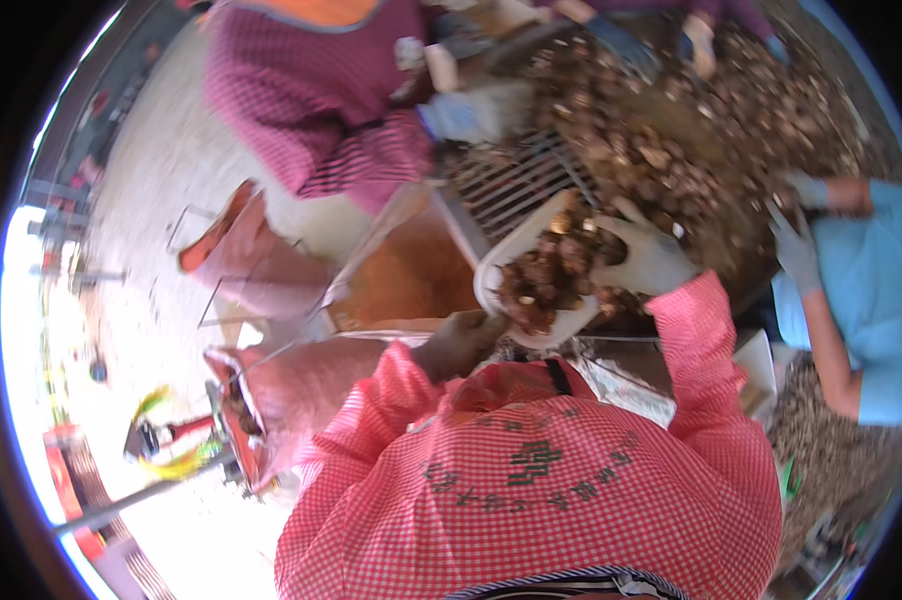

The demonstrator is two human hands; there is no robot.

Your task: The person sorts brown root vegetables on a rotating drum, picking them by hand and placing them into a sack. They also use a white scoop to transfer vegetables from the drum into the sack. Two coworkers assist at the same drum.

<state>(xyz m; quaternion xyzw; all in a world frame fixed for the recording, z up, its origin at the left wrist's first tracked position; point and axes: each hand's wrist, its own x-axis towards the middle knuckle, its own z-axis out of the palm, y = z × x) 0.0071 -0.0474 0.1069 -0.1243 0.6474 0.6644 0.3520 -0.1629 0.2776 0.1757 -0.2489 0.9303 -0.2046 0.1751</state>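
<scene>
A white plastic tray point(490, 277), partly filled with brown, lumpy root-like pieces point(545, 281), is tilted in front of me. My left hand point(462, 343), in a dark, soiled glove, grips the tray's near left edge. Over the tray's right side is my right hand point(642, 255) in a pale glove, its fingers spread against some brown pieces; whether it holds one cannot be told. Beyond the tray lies a large heap of similar pieces point(661, 157) on a work surface. A metal grate point(522, 184) adjoins the tray's far left side.
An orange-lined open chute or bin point(406, 270) stands left of the tray. Pink sacks point(263, 255) stand further left. Co-workers' gloved hands point(796, 247) work at the right and far sides of the heap; a person in a purple checked garment point(323, 97) leans in beyond the chute.
</scene>
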